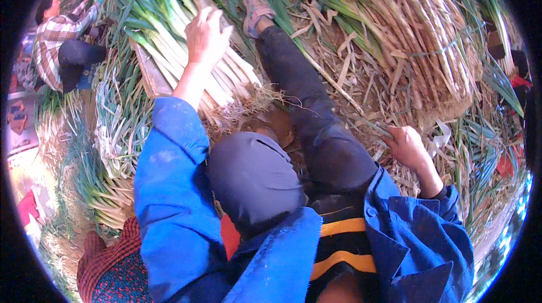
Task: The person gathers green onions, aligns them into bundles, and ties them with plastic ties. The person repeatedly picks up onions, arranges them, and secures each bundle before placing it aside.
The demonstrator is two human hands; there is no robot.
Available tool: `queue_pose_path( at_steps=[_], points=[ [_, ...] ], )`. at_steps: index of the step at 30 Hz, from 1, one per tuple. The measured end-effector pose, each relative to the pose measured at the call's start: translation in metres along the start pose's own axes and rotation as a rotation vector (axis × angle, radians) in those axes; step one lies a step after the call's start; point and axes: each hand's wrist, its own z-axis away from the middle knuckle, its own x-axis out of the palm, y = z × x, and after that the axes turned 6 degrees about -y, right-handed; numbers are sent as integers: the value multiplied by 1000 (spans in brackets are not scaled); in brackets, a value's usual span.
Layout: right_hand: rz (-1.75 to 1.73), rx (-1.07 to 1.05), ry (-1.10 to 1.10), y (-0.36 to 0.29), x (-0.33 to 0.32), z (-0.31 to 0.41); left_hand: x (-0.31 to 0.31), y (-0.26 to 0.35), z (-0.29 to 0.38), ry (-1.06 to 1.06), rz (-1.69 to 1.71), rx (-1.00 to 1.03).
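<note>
My left hand (207, 40) is over a row of cleaned Welsh onions (169, 34), its fingers bent and a little apart with nothing seen between them. Whether it presses on the stalks is hard to tell. The onions have white shanks, green leaves and bushy roots (226, 112) that point towards me. They lie on a wooden board (153, 76). Off to the right, my right hand (407, 147) is closed around a thin greyish rod-like object (380, 128); its kind is unclear. Just beyond its tip lies a single long onion stalk (334, 83).
A big tied bundle of unpeeled onions (423, 57) lies at upper right. Dry husks (351, 64) litter the ground. My outstretched leg (292, 74) lies between the board and bundle. Another person in a plaid shirt (53, 45) works at upper left; a knitted sleeve (112, 256) shows at lower left.
</note>
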Motion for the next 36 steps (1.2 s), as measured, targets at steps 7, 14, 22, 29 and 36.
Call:
queue_pose_path(
  at_steps=[7,14,22,29,36],
  points=[
    [-327,-493,257,-48,-58,-7,-78,192,9,-734,941,372],
    [-639,-549,152,-13,-47,-30,-62,195,30,-655,960,185],
    [-1347,-399,8,40,37,-41,-78,70,29,-442,1202,-431],
    [-789,-28,303,38,102,-163,-103,70,57,-460,1080,-374],
    [-32,85,365,14,143,-259,-113,67,64,-536,879,-417]
  ],
)
